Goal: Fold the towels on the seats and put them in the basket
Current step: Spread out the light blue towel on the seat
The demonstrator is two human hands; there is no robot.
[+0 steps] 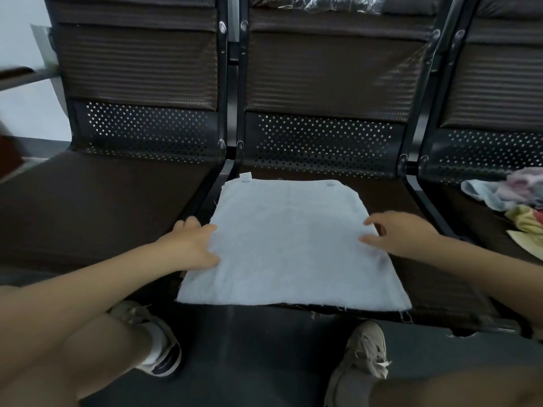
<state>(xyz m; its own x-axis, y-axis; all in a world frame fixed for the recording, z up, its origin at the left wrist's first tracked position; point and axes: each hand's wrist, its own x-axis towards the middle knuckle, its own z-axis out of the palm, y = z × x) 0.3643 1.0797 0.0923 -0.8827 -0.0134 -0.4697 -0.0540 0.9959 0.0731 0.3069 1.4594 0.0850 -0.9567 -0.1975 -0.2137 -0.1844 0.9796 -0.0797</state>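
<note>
A pale blue towel point(289, 245) lies spread flat on the middle seat point(411, 277) of a row of dark brown seats w/ perforated metal backs. Small white tag point(246, 177) sticks out at its far left corner. Left hand point(192, 245) rests on the towel's left edge, fingers spread; right hand point(402, 232) rests on the right edge, fingers reaching inward (both look relaxed, not pinching). On the right seat, a loose pile of towels point(512, 198) – blue, pink, yellow. Left seat point(97, 210) is bare brown. Two grey sneakers point(363, 356) on the dark floor below.
</note>
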